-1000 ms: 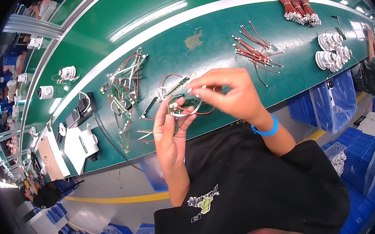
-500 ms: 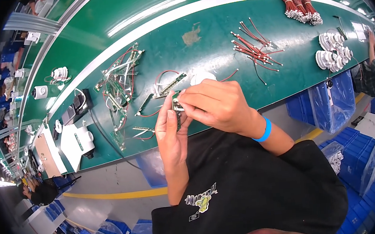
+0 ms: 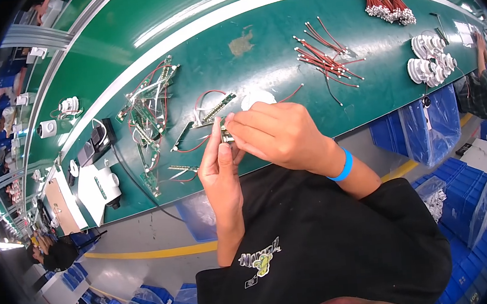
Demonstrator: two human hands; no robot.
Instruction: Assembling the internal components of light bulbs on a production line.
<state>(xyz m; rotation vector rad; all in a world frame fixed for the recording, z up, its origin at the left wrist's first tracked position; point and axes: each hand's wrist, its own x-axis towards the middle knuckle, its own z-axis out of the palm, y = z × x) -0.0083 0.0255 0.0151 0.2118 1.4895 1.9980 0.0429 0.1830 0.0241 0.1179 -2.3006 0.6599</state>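
Observation:
Between both hands sits a small green circuit board (image 3: 226, 136), mostly covered by fingers. My left hand (image 3: 220, 168) is closed around it, thumb against the face. From the right, my right hand (image 3: 282, 132) pinches at its upper end; whether a wire plug is also in those fingertips is hidden. Just beyond the hands, a long thin circuit board (image 3: 216, 109) with a red wire lies on the green table. A white round part (image 3: 257, 98) shows behind the right knuckles, and a single red wire (image 3: 293, 92) lies beside it.
A tangled heap of circuit boards (image 3: 147, 123) lies left. Loose red wires (image 3: 328, 60) are spread to the right, with tied wire bundles (image 3: 385, 2) behind. White round parts (image 3: 429, 61) stand far right. A black cable (image 3: 142, 181) crosses the left table edge, near a white camera-like device (image 3: 107, 184).
The hands keep the same grip on the circuit board. The board appears slightly turned, with less of it showing below the fingers. The whole view has shifted a little.

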